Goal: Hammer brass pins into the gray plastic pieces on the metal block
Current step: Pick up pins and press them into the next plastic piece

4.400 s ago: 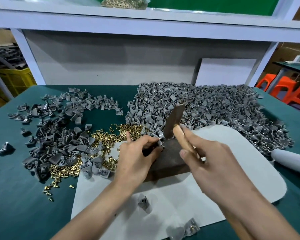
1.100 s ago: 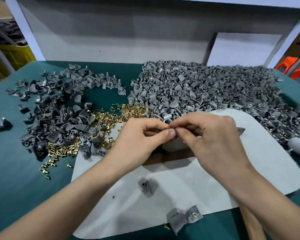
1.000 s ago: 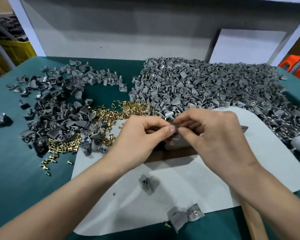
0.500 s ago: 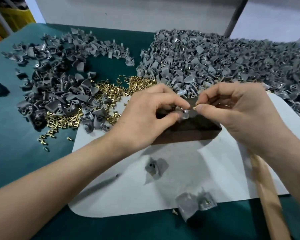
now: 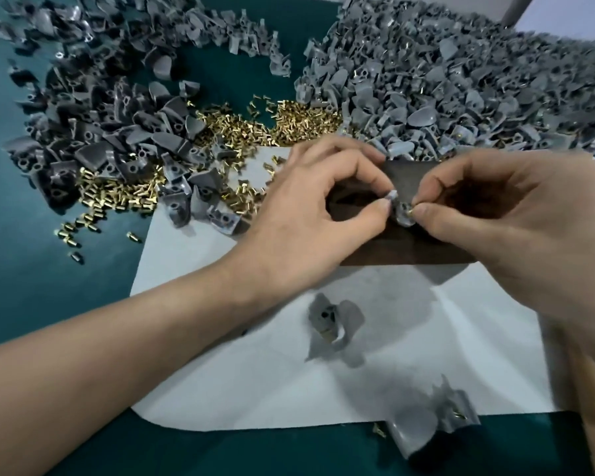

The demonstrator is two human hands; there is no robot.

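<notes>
The gray piece (image 5: 398, 205) is found a little right of the frame's centre, on top of the dark metal block (image 5: 406, 250), which stands on the white mat (image 5: 272, 372). The piece is pinched from its left side by the thumb and forefinger of the left hand (image 5: 310, 214), and the other fingers of that hand are curled above the block. From the right side, 1 brass pin (image 5: 411, 210) is pinched between the thumb and forefinger of the right hand (image 5: 516, 228) and is held right at the piece. Whether the pin has entered a hole cannot be told, and the pin is too small for its long axis to be read.

The step in hand is judged to be the seating of the pin, before any blow is struck. The coming move turns on 1 relation: the piece lies between the 2 hands, with both pairs of fingertips meeting at it. The pin would therefore have to be stood in its hole by the right hand while the piece is steadied by the left. Only then could the right hand be freed for striking.

The loose brass pins (image 5: 241, 125) are heaped in the upper middle of the frame. The large heap of gray pieces (image 5: 461, 80) is seen in the upper right, and a darker heap (image 5: 93, 139) in the upper left.
</notes>
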